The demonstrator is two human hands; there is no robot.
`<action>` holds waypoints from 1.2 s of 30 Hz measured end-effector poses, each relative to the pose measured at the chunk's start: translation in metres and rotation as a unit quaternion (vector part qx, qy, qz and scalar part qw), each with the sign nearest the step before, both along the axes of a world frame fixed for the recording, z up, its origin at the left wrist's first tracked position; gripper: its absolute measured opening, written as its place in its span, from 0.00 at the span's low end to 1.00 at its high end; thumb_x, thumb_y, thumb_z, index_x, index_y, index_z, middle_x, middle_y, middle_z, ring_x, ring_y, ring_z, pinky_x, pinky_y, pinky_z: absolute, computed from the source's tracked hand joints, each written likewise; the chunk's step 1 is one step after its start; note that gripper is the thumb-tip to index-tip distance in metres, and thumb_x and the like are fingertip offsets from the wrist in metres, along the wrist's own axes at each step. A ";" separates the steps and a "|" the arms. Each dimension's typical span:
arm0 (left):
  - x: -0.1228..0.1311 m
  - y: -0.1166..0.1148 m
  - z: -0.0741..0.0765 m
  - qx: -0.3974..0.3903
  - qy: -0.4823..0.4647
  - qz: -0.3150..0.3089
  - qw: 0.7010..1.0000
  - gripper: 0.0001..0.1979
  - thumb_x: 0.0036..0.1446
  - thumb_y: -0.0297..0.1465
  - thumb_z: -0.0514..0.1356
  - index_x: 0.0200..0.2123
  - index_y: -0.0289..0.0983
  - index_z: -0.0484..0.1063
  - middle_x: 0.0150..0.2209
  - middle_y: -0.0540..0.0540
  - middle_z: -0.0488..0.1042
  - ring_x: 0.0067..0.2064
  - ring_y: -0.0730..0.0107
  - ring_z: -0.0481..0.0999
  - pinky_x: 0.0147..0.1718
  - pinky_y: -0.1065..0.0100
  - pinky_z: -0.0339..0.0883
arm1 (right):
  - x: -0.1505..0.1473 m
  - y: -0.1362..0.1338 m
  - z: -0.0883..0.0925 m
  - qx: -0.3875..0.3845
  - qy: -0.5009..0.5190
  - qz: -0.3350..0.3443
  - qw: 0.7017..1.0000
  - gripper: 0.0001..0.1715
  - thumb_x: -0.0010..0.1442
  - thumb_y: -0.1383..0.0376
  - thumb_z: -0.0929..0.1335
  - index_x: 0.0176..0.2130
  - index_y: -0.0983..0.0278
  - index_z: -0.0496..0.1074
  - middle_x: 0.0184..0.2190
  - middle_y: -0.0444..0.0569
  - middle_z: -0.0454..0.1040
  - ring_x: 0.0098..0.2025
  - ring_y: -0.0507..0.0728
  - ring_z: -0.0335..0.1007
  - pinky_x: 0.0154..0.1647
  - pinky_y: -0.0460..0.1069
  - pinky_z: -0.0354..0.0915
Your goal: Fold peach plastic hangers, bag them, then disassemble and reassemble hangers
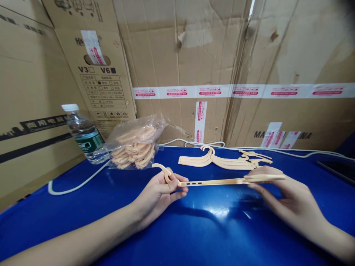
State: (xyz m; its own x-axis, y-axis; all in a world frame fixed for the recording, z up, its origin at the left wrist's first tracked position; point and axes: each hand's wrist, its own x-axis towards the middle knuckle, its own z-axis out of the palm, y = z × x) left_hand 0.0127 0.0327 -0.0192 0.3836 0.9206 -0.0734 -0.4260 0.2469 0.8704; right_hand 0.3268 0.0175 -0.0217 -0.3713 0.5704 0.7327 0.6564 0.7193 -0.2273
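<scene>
A beige plastic folding hanger (216,182) is stretched sideways between my hands, above the blue table. My left hand (159,194) pinches it close to its curved hook, which sticks up past the thumb. Around the opposite end, my right hand (294,199) is closed, and its fingers partly cover the arm there. Just behind the held hanger lies a neat stack of assembled hangers (194,161), hooks pointing away from me. Several loose hanger parts (256,154) rest beside the stack, partly behind my right hand.
A clear plastic bag (135,142) full of beige hanger parts sits at the back left, next to a water bottle (85,138) with a white cap. A white cable (83,190) runs along the table's back edge. Cardboard boxes (180,66) wall the rear. A dark flat device (337,171) lies far right.
</scene>
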 end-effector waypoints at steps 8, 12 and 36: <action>0.004 0.001 0.002 0.004 0.009 0.023 1.000 0.14 0.40 0.29 0.76 0.25 0.34 0.74 0.31 0.47 0.78 0.31 0.71 0.76 0.35 0.71 0.69 | 0.000 -0.002 -0.001 -0.027 -0.010 0.018 0.999 0.15 0.63 0.71 0.65 0.46 0.52 0.67 0.40 0.44 0.75 0.42 0.59 0.75 0.44 0.54 0.69; 0.005 0.000 0.005 0.005 0.017 0.029 0.999 0.17 0.37 0.29 0.77 0.23 0.33 0.71 0.29 0.46 0.78 0.29 0.72 0.76 0.33 0.72 0.69 | 0.000 -0.004 0.000 -0.024 0.000 0.025 0.999 0.16 0.62 0.72 0.64 0.46 0.52 0.68 0.39 0.44 0.76 0.42 0.59 0.75 0.43 0.54 0.70; 0.004 -0.001 0.002 0.017 0.036 0.017 0.999 0.24 0.37 0.29 0.76 0.25 0.36 0.61 0.27 0.49 0.77 0.26 0.73 0.75 0.28 0.73 0.66 | -0.009 -0.014 0.008 0.074 -0.017 -0.004 0.997 0.13 0.61 0.73 0.65 0.44 0.59 0.71 0.34 0.49 0.76 0.36 0.56 0.76 0.36 0.47 0.71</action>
